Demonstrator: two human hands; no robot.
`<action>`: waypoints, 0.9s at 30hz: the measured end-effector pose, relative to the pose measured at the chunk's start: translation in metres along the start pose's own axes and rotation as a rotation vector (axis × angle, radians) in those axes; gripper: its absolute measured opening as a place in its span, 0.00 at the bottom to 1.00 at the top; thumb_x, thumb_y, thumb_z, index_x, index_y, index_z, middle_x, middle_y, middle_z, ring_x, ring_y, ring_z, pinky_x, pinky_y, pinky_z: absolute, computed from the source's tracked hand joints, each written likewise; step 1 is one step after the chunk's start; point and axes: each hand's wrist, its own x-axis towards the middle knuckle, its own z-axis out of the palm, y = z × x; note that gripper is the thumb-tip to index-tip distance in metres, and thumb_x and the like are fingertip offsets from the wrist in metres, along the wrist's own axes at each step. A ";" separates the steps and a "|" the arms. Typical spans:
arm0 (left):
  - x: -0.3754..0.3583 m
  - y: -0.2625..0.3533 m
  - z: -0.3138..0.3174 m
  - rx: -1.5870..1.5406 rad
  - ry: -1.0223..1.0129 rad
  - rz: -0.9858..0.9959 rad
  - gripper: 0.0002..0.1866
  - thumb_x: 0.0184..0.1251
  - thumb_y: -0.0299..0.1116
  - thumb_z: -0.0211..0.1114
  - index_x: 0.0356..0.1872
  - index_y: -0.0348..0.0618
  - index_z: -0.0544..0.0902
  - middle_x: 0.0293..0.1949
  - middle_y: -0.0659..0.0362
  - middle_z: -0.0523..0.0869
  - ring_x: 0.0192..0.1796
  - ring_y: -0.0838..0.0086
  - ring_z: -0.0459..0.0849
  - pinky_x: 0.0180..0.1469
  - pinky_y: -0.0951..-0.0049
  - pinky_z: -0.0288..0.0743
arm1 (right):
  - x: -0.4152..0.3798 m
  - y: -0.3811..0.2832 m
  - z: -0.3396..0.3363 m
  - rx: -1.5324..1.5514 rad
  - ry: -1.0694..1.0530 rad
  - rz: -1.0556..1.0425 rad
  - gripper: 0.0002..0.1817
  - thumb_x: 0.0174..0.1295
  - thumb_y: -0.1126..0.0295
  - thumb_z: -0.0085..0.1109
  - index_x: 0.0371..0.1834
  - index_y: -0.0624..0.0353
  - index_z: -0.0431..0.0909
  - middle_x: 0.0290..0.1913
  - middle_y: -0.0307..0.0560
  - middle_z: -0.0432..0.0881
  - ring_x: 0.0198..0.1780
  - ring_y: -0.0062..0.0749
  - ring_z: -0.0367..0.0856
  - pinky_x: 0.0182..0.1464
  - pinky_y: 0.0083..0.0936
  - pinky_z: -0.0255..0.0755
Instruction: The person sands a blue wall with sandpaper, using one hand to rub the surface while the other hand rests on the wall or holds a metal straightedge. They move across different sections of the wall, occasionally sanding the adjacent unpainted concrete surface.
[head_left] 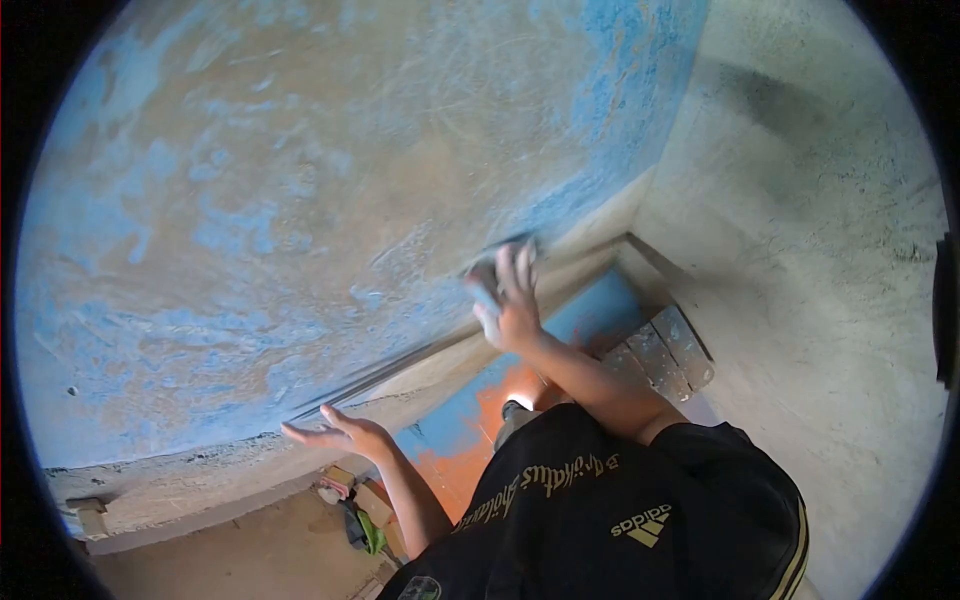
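Observation:
A wall with worn blue and grey-brown patches point(400, 170) fills the upper left. My right hand point(512, 300) is pressed near its lower edge, fingers wrapped round a dark, flat block point(484, 272) that lies against the surface; both are blurred. Lower left, my left hand point(340, 434) is at the wall's bottom edge, thumb and fingers spread, with nothing in it. A long dark strip or groove point(390, 370) runs along that edge between the two hands.
A pale plastered wall point(820, 250) stands at the right. Below are an orange and blue painted surface point(450, 440), a paint-spotted slatted wooden piece point(665, 352), and a small pile of boxes and a green item point(373, 535) on the brown floor point(230, 555).

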 end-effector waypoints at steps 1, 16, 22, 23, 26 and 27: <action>0.009 -0.007 -0.004 -0.002 0.052 0.031 0.44 0.80 0.50 0.58 0.83 0.36 0.47 0.83 0.38 0.47 0.85 0.46 0.45 0.82 0.44 0.43 | -0.020 0.001 0.016 0.017 -0.105 0.016 0.28 0.69 0.55 0.61 0.74 0.32 0.74 0.84 0.61 0.52 0.81 0.81 0.46 0.72 0.86 0.40; 0.124 -0.162 -0.088 0.115 0.361 0.189 0.39 0.85 0.58 0.43 0.82 0.38 0.52 0.82 0.39 0.47 0.84 0.46 0.46 0.81 0.39 0.45 | 0.008 -0.127 0.064 -0.123 0.096 -0.050 0.22 0.72 0.63 0.55 0.69 0.34 0.78 0.83 0.64 0.57 0.84 0.73 0.44 0.75 0.79 0.39; 0.143 -0.186 -0.083 0.174 0.352 0.353 0.37 0.86 0.55 0.38 0.81 0.34 0.53 0.83 0.37 0.44 0.84 0.43 0.45 0.81 0.37 0.43 | 0.029 -0.106 0.056 -0.127 0.266 0.176 0.26 0.73 0.65 0.51 0.74 0.53 0.72 0.81 0.67 0.58 0.82 0.73 0.50 0.77 0.72 0.42; 0.140 -0.186 -0.083 0.154 0.337 0.371 0.37 0.86 0.55 0.38 0.81 0.34 0.53 0.83 0.37 0.43 0.85 0.43 0.44 0.81 0.36 0.42 | 0.031 -0.108 0.058 -0.006 0.354 0.367 0.29 0.73 0.66 0.50 0.77 0.58 0.68 0.81 0.68 0.58 0.82 0.73 0.50 0.78 0.70 0.42; 0.135 -0.184 -0.080 0.170 0.316 0.395 0.37 0.85 0.55 0.39 0.80 0.35 0.54 0.83 0.37 0.41 0.84 0.41 0.41 0.80 0.34 0.40 | 0.057 -0.145 0.057 0.034 0.449 0.134 0.30 0.73 0.67 0.48 0.77 0.65 0.66 0.81 0.70 0.57 0.82 0.72 0.49 0.80 0.65 0.44; 0.136 -0.184 -0.080 0.152 0.314 0.399 0.37 0.85 0.56 0.40 0.80 0.35 0.55 0.83 0.37 0.41 0.84 0.41 0.40 0.79 0.33 0.40 | 0.060 -0.158 0.053 -0.088 0.389 -0.039 0.30 0.73 0.67 0.48 0.77 0.66 0.66 0.81 0.70 0.58 0.82 0.72 0.50 0.80 0.63 0.45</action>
